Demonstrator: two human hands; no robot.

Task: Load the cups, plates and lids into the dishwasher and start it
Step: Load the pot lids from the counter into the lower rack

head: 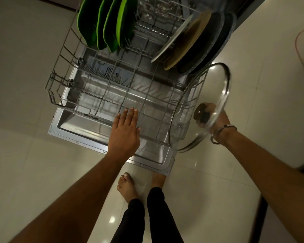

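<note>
The lower wire rack (60, 100) is pulled out over the open dishwasher door (77, 137). Several green plates (102, 28) stand upright at its back left. At the back right lean a white plate (172, 41), a brown plate (191, 42) and dark round lids or plates (216, 44). My right hand (216, 116) grips the dark knob of a large glass lid (217, 95), held on edge over the rack's right side. With straight fingers, my left hand (125, 132) hovers flat over the rack's front edge.
Glossy light floor tiles (25, 163) surround the door. My bare feet (128, 186) stand just in front of it. A pale counter surface (270, 85) runs along the right. A cutlery basket (158, 13) sits at the rack's back.
</note>
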